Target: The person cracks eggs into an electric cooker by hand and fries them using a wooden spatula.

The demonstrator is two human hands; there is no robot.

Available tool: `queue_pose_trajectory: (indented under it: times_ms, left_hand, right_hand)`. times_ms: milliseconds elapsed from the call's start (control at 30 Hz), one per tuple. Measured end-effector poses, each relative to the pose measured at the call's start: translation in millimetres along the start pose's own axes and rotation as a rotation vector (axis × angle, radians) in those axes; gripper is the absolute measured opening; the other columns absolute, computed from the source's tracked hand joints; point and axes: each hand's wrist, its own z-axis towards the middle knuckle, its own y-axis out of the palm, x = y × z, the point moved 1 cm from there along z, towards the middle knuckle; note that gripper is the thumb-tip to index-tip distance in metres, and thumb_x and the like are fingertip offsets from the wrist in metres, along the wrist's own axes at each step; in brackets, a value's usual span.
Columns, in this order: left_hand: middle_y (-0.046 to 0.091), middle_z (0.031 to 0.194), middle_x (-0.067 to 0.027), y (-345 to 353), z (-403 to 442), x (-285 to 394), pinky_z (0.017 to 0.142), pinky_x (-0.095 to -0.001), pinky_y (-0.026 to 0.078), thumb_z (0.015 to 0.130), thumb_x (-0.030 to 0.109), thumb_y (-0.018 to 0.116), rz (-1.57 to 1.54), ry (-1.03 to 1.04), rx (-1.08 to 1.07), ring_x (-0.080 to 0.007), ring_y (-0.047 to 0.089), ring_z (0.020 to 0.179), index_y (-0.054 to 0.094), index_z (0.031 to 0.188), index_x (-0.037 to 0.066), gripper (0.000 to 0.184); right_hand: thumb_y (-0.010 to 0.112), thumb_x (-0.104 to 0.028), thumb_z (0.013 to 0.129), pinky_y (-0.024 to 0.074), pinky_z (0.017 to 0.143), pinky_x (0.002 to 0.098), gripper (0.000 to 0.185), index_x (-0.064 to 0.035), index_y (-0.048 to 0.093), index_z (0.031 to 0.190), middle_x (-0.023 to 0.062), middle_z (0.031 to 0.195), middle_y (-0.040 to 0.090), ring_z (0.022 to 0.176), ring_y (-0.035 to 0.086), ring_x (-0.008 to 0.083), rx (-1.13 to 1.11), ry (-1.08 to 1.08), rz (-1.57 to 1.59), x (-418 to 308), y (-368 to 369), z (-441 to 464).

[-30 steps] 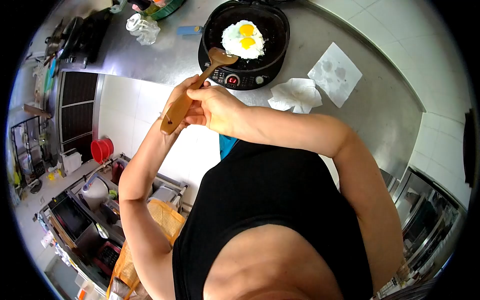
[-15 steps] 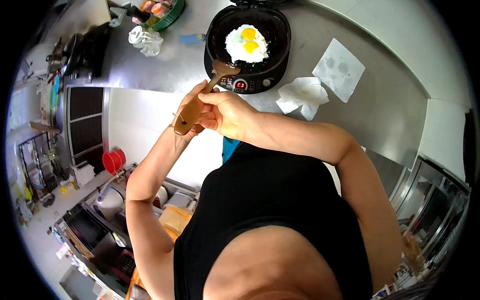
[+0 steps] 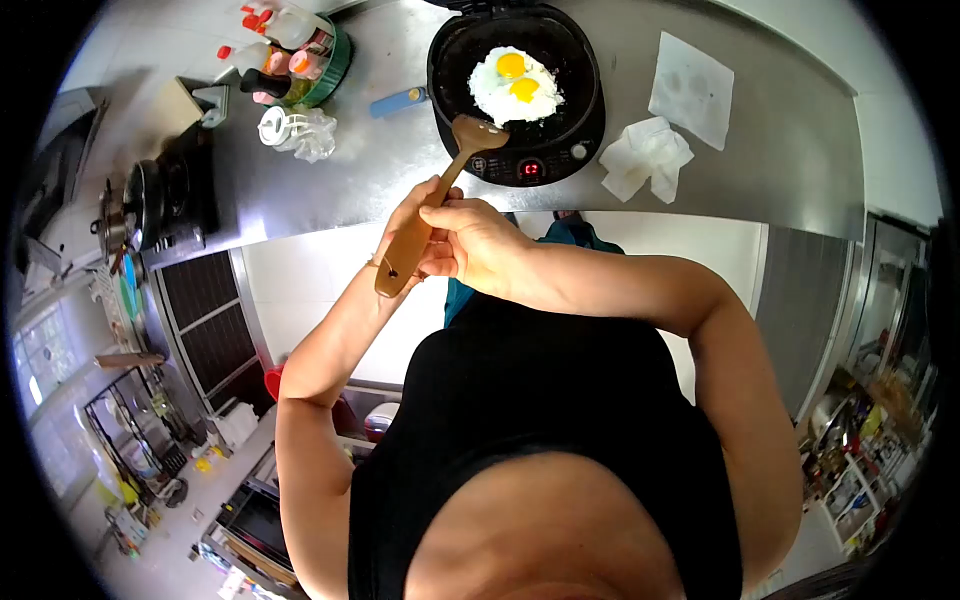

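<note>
A wooden spatula (image 3: 412, 243) slants up from my hands, its blade over the near left rim of a black electric pan (image 3: 450, 75). Two joined fried eggs (image 3: 515, 86) with whole yellow yolks lie in the pan. My right hand (image 3: 478, 240) is closed on the spatula's handle, thumb on top. My left hand (image 3: 400, 228) is behind and under the handle, mostly covered by it; how its fingers sit is hidden. Below the pan, a red display (image 3: 531, 169) glows on the control panel.
Crumpled paper (image 3: 645, 160) and a stained paper sheet (image 3: 692, 90) lie right of the pan on the steel counter (image 3: 760, 150). To the left are a blue object (image 3: 398, 102), a white cup with plastic (image 3: 275, 127), a green basket of bottles (image 3: 340, 62) and a black stove (image 3: 187, 190).
The camera view has shifted and turned, showing more of the basket and stove. Both hands keep nearly the same pose around the spatula, and the eggs look unchanged.
</note>
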Motion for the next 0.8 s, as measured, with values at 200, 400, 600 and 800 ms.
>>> queue_pose_trajectory:
  times_ms: [200,400,600,800]
  left_hand:
    - [0.062,0.089,-0.0211,-18.9,19.6,17.5,0.063,-0.0316,0.055,0.088,0.035,0.054,0.041,-0.012,-0.220,-0.0265,0.063,0.077,0.056,0.094,-0.001,0.036]
    - [0.062,0.088,-0.0229,-31.1,14.5,20.9,0.062,-0.0334,0.055,0.086,0.036,0.056,0.049,-0.042,-0.155,-0.0281,0.063,0.075,0.056,0.093,-0.001,0.037]
    - [0.059,0.092,-0.0225,-47.5,29.8,21.0,0.065,-0.0343,0.054,0.087,0.036,0.054,0.028,-0.053,-0.239,-0.0282,0.061,0.080,0.055,0.092,0.001,0.035]
    - [0.060,0.083,-0.0161,-40.2,24.2,28.4,0.058,-0.0300,0.055,0.087,0.033,0.054,0.004,-0.074,-0.307,-0.0230,0.061,0.070,0.055,0.088,0.002,0.031]
  right_hand:
    - [0.048,-0.017,0.092,0.0543,0.055,0.0224,0.015,-0.0033,0.045,0.098,0.0098,0.086,0.057,0.071,0.062,0.0156,0.043,-0.182,-0.007,10.2,7.5,24.0]
    - [0.046,-0.017,0.093,0.0535,0.056,0.0239,0.015,-0.0027,0.045,0.098,0.0118,0.088,0.058,0.069,0.062,0.0155,0.039,-0.175,-0.007,25.5,13.8,23.9]
    - [0.046,-0.017,0.093,0.0527,0.055,0.0239,0.015,-0.0032,0.045,0.099,0.0120,0.088,0.059,0.073,0.062,0.0158,0.101,-0.198,-0.064,33.9,4.5,48.4]
    - [0.047,-0.017,0.092,0.0527,0.062,0.0252,0.016,-0.0030,0.046,0.100,0.0117,0.089,0.060,0.073,0.062,0.0155,0.127,-0.226,-0.079,30.4,18.4,42.8]
